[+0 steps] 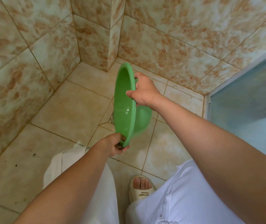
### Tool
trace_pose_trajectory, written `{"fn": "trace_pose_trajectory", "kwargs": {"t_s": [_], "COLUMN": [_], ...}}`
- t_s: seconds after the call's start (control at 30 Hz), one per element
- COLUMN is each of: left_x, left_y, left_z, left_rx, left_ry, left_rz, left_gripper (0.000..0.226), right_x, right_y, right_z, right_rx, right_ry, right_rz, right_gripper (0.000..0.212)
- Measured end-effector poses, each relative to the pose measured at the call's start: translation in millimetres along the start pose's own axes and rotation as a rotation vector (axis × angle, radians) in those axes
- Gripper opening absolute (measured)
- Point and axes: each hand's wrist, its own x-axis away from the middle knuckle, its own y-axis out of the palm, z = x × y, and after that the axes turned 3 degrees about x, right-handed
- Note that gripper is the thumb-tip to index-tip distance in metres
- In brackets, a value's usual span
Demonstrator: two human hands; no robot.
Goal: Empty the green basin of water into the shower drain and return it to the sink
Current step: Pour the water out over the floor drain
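The green basin [124, 101] hangs over the tiled shower floor, tipped almost on edge with its opening facing left. My right hand [143, 92] grips the rim near the top, thumb inside. My left hand [115, 145] holds the lowest part of the rim. The inside of the basin looks wet and shiny, with only a thin film of water low in it. A metal drain [112, 118] shows partly behind the basin's left edge, where the floor tiles meet.
Tiled walls close the shower corner at the left and back, with a boxed column [111, 38] in the corner. A frosted glass door [245, 94] stands at the right. My slippered foot [141, 188] and white trousers are at the bottom.
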Motion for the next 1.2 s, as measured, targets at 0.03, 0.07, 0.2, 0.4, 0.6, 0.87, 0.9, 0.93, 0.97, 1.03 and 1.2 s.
{"fn": "trace_pose_trajectory", "kwargs": {"t_s": [0.03,0.07,0.2,0.4,0.6,0.87,0.9,0.93,0.97,1.03,1.2], "left_x": [1.2,2.7,7.4,11.3,12.2,8.9,9.3,10.0,10.7,10.7,5.1], "left_y": [0.7,1.1,4.1,8.0,13.2,10.7,10.6,10.4,10.6,10.5,1.6], "left_z": [0.6,1.3,0.7,1.2,1.4,-4.5,-3.7,-2.3,-0.9,1.5,3.2], "left_rx": [0.009,0.017,0.089,0.173,0.223,0.099,0.118,0.128,0.119,0.061,0.051], "left_ry": [-0.003,-0.008,-0.042,-0.019,0.041,-0.024,-0.012,0.005,0.025,0.074,0.126], "left_rz": [-0.015,-0.033,-0.131,-0.200,-0.229,-0.107,-0.112,-0.125,-0.140,-0.146,0.042], "left_gripper": [0.023,0.024,0.021,0.016,0.011,0.029,0.031,0.032,0.032,0.028,0.014], "right_x": [0.9,1.8,5.1,12.6,18.3,14.4,13.4,12.6,11.8,9.3,3.8], "right_y": [1.6,3.1,7.3,12.4,21.1,18.3,16.4,14.6,12.7,7.1,0.0], "right_z": [-3.3,-6.8,-18.7,-29.1,-37.1,-21.7,-20.5,-19.7,-19.0,-16.9,4.5], "right_rx": [0.015,0.021,0.056,0.158,0.234,0.208,0.200,0.197,0.208,0.274,0.498], "right_ry": [-0.020,-0.037,-0.097,-0.212,-0.316,-0.215,-0.212,-0.212,-0.216,-0.256,-0.262], "right_rz": [0.007,0.010,0.022,0.046,0.042,-0.050,-0.036,-0.009,0.033,0.141,0.043], "right_gripper": [0.046,0.046,0.049,0.061,0.065,0.051,0.050,0.051,0.053,0.060,0.070]}}
